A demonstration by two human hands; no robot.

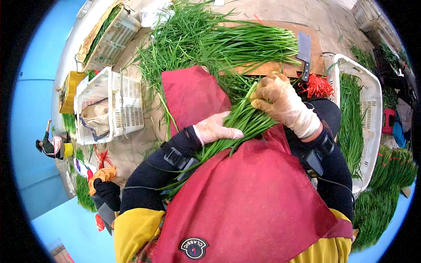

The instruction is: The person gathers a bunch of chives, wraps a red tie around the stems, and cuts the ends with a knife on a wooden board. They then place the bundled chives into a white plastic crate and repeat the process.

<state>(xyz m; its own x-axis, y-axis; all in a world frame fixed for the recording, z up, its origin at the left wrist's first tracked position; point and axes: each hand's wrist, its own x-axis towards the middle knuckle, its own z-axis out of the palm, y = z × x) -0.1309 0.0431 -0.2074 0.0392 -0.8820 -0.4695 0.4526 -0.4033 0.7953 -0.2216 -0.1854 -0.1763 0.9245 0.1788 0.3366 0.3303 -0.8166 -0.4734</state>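
A bunch of garlic chives [249,115] lies slantwise across my lap, over the dark red apron [245,193]. My left hand [217,128], in a thin pale glove, is closed around the middle of the bunch, thumb on top. At its upper end my right hand [280,103], in a loose translucent glove, has its fingers curled in against the stalks. Just beyond, more cut chives [258,41] are heaped on a brown board [313,61]. A cleaver [304,48] with a black handle rests on that board, beside red ties [318,86].
A white crate [372,118] of chives stands at my right. On the left are another white crate [109,109] with a cloth inside and a tilted crate [116,41]. Loose chives [180,48] spread over the floor ahead. A person [51,144] is far left.
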